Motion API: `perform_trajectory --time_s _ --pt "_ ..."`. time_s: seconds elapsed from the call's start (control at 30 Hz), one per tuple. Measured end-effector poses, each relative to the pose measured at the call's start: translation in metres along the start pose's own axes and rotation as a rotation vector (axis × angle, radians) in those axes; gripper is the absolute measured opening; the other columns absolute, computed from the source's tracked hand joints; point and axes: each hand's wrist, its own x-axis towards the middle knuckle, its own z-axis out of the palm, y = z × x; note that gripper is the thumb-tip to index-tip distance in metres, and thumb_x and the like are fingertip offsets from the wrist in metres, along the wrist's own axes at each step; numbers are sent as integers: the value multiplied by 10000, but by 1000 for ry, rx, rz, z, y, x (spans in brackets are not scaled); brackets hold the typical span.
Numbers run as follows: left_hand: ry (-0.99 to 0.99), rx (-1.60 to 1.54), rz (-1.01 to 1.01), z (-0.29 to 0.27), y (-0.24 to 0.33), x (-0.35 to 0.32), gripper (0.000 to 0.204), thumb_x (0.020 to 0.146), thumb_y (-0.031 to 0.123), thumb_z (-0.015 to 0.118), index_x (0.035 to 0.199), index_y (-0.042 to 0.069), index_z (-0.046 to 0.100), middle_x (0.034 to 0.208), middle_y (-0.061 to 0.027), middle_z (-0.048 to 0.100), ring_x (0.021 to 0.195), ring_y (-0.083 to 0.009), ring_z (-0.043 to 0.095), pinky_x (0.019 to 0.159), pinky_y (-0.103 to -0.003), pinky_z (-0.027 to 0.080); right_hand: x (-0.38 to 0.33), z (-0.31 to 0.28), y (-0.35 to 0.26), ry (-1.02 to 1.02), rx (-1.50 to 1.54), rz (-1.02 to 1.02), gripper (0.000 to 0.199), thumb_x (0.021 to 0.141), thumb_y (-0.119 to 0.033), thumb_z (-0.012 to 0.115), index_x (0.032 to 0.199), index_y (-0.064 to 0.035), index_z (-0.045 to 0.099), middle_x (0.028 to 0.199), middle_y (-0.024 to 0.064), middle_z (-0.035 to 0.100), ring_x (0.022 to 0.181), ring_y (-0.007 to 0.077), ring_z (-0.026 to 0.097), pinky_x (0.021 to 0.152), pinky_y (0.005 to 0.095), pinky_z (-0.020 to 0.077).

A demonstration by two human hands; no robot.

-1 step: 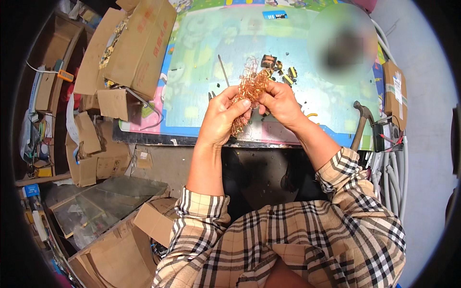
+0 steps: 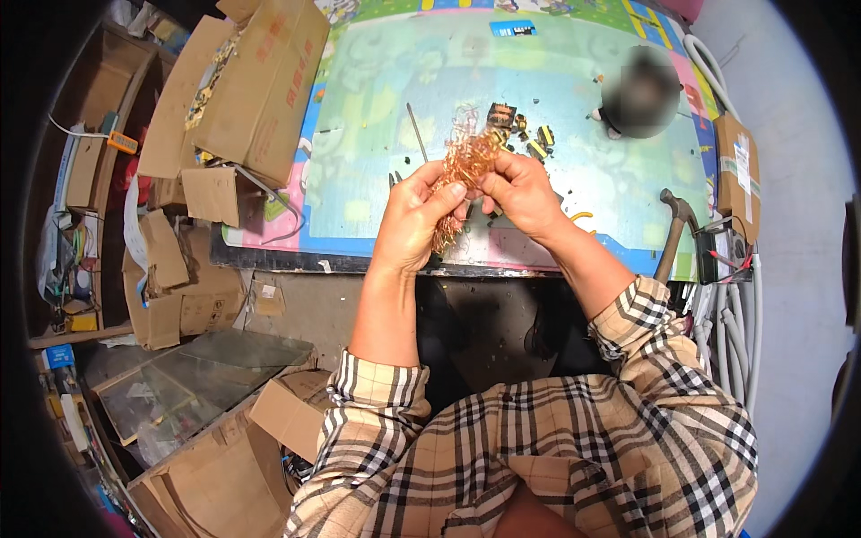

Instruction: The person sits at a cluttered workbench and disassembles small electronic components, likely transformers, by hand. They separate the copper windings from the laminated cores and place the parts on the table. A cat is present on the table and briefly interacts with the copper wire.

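The left hand (image 2: 411,215) and right hand (image 2: 527,199) gripped a tangle of copper wire (image 2: 469,163), fingers closed on it, over the near side of the table (image 2: 354,193). Dark parts (image 2: 542,143) lay just beyond; a hammer (image 2: 673,235) lay near right.

Workshop: hammer (image 2: 674,232), littered table (image 2: 368,184)

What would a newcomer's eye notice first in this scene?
Most likely the tangled copper-coloured wire, held between the left hand and the right hand above the near side of the table. Next, perhaps the black transformer and small yellow-and-black pieces just beyond the hands, and the claw hammer at the table's near right corner.
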Motion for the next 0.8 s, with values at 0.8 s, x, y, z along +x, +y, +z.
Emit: perform_trajectory --time_s 0.8 --pt "501 1574 796 73 -41 37 523 826 47 588 1322 -27 442 1227 -182 519 1051 -336 503 908 -432 393 18 -25 -18 14 814 277 289 957 -333 555 1033 -58 601 993 43 604 938 137 553 853 280 461"
